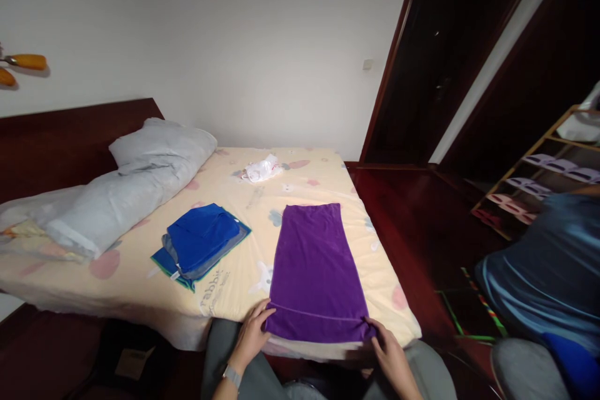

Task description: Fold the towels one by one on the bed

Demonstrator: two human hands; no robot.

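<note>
A purple towel (316, 262) lies spread out on the bed, its long side running away from me. Across its near end runs a line like a hem or a narrow fold. My left hand (253, 332) is closed on the near left corner, thumb and fingers pinching the cloth. At the near right corner my right hand (388, 350) pinches the towel, and the fabric bunches slightly there. Left of the towel sits a stack of folded blue clothes (204, 234) with grey and green edges. A white crumpled cloth or bag (261, 169) rests farther back.
The bed (187, 319) has a cream patterned sheet, with a grey quilt (135, 181) heaped at the headboard (70, 137). To the right, a person in a blue top (539, 262) is close by, in front of a shoe rack (529, 169). A dark door (422, 69) stands behind.
</note>
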